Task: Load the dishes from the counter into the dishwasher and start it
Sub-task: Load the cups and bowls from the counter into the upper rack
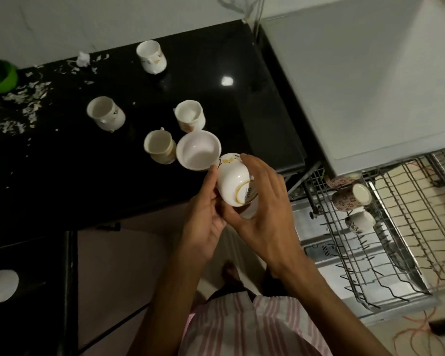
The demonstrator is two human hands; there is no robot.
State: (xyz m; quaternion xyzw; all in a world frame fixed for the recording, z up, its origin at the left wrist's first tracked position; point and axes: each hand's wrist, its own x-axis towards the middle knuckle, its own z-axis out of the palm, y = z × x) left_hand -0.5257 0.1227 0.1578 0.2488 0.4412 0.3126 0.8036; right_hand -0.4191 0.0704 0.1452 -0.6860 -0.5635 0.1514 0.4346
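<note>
Head view: both hands hold one small white bowl (233, 179), turned base toward the camera, just off the counter's (62, 176) near edge. The left hand (206, 217) cups it from below and the left; the right hand (265, 201) curls over its right side, fingers wrapped round. Just beyond the hands a pink-white bowl (198, 151) touches the held bowl's rim, with a cup (159, 146) beside it; three more cups stand farther off. To the right of the right hand, the lower rack (385, 253) is pulled out, already holding cups (351, 199).

Risks, as I judge them: the glazed bowl could slip during a hand-over between the hands, nothing beneath to catch it; lifting away could nudge the touching bowl into the cup.
</note>
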